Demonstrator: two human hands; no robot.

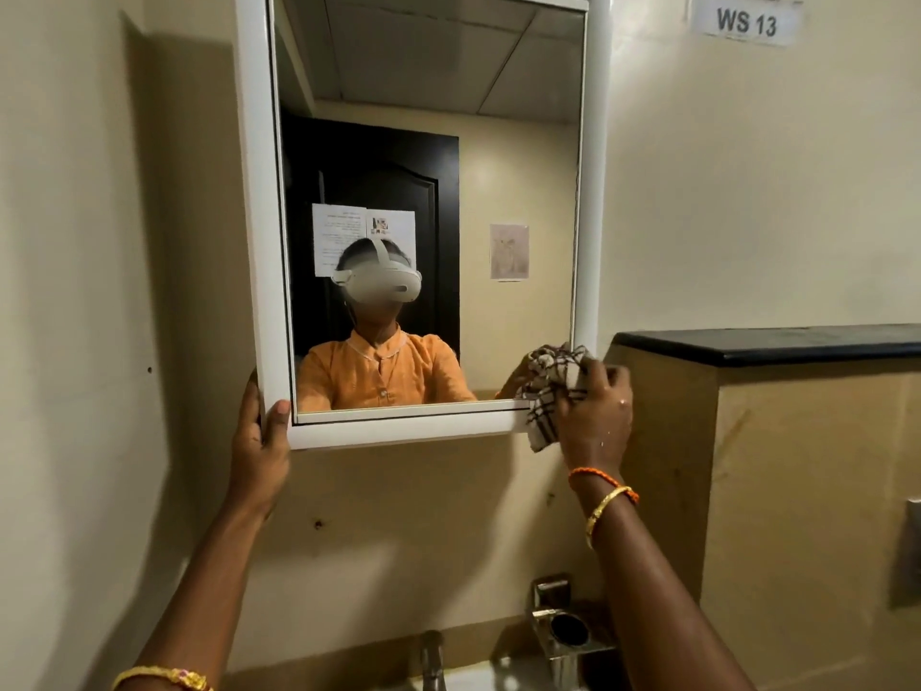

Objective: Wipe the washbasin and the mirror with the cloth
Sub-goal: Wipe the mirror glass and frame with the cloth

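On the beige wall hangs the mirror (433,202), a tall glass in a white frame, and both hands are raised to its lower edge. The left hand (259,441) grips the frame's bottom left corner, thumb lying on the front face and fingers wrapped behind the side, so it is closed on the frame. The right hand (595,416) is at the bottom right corner, bunched around the cloth (550,391), a pale rag with dark checked lines. The cloth is crumpled between the palm and the mirror, pressed against the glass and the frame right at that corner, with a loose end hanging down below the frame's lower edge. Bangles and an orange thread circle the right wrist.

Below, at the bottom of the view, a metal tap (432,660) stands between the two forearms, and just right of it a shiny metal holder (563,625) is fixed to the wall. Only a pale sliver of the washbasin (498,678) shows by the tap. To the right, a black-topped ledge (767,344) juts from the wall, near the cloth.
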